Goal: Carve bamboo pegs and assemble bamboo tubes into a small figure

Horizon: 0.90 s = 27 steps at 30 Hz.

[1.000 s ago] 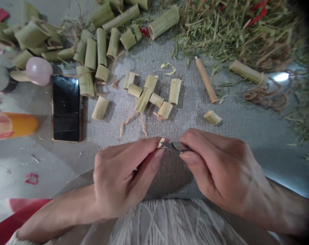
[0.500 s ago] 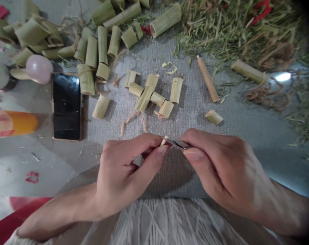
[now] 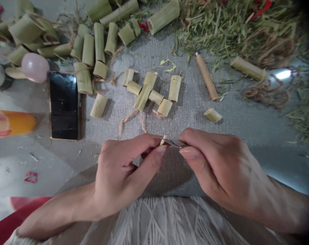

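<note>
Between thumb and forefinger, my left hand (image 3: 130,170) pinches a small pale stick (image 3: 164,140) whose tip pokes up. My right hand (image 3: 215,170) is closed on a thin metal blade (image 3: 176,143), its handle hidden in the fingers. The blade's end touches the stick or lies right against it. Just beyond both hands lies a jointed figure of cut bamboo pieces (image 3: 143,96), with a string (image 3: 127,120) trailing toward me. A short bamboo piece (image 3: 212,115) rests on the table above my right hand, and another loose bamboo piece (image 3: 99,105) lies to the left.
A wooden-handled tool (image 3: 206,76) lies at the right, near a heap of green shavings (image 3: 228,37). Several bamboo tubes (image 3: 99,42) fill the back left. At the left are a phone (image 3: 63,105), a pink rounded object (image 3: 35,67) and an orange-and-clear container (image 3: 19,123).
My right hand and the blade have shifted slightly left, closer to the stick. The whole table scene has slid a little left and up in view. Both grips are unchanged.
</note>
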Motion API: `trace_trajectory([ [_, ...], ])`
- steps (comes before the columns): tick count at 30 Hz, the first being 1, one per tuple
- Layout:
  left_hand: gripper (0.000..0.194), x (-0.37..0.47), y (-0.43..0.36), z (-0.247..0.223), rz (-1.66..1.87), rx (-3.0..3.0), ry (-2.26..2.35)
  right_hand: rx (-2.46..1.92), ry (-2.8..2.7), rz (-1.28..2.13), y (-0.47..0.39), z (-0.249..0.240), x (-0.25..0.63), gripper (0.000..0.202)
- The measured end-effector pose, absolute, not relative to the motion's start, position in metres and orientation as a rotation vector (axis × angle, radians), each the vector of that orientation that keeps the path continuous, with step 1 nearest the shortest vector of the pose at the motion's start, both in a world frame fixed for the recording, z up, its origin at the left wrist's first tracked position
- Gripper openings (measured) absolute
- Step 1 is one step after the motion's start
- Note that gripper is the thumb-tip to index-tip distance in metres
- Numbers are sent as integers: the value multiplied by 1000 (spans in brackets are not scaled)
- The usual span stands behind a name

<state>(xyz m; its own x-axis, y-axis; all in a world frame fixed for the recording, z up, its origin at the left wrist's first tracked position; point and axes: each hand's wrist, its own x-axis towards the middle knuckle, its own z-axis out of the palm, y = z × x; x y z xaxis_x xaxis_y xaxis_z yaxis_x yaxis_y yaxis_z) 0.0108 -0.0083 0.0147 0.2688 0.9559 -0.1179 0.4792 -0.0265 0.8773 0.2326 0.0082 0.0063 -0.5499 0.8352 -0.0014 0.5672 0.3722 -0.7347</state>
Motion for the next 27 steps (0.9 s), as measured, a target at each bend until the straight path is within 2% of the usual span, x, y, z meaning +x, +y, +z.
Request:
trace_trajectory([
  [13,38,10,-6,17,650,1653,1310,-1226,-2257,1052,8,10,233,41],
  [19,33,8,-5,17,650,1778,1294,-1231,-2263,1059,7,9,234,41],
  [27,28,8,-7,18,649,1890,1279,-1228,-2214,1237,6,13,233,39],
])
